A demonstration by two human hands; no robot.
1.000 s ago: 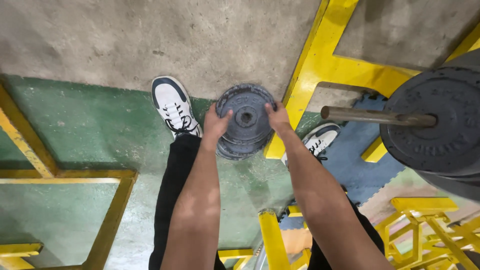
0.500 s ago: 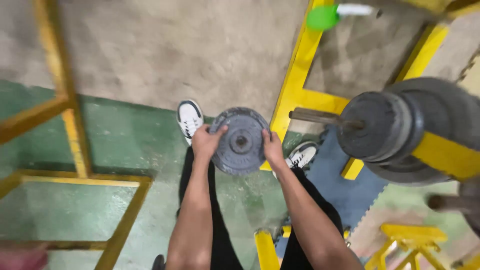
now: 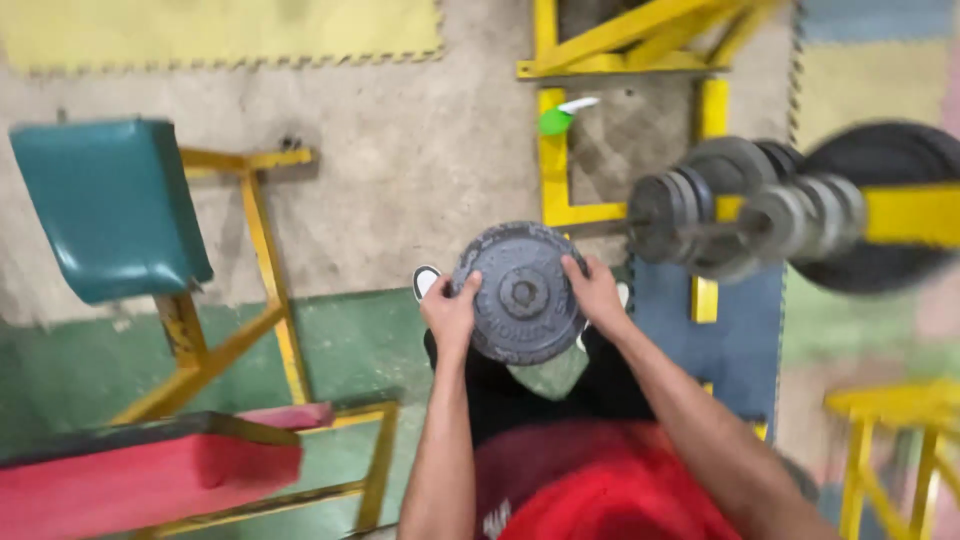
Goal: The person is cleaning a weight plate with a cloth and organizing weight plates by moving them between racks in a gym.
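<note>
Two hands grip one grey weight plate, holding it up in front of the person's body, above the green floor and a white shoe that peeks out just under its left edge. The left hand clasps the plate's left rim, fingers curled over onto the face; the right hand clasps the right rim the same way, so the plate sits squarely between the two palms with its centre hole facing up. Just to the right, near the plate but apart from it, a loaded barbell juts in, stacked with dark discs and blurred. A yellow steel frame runs behind it on the concrete. Well off to the left stand a teal padded seat on yellow legs and a red padded bench.
</note>
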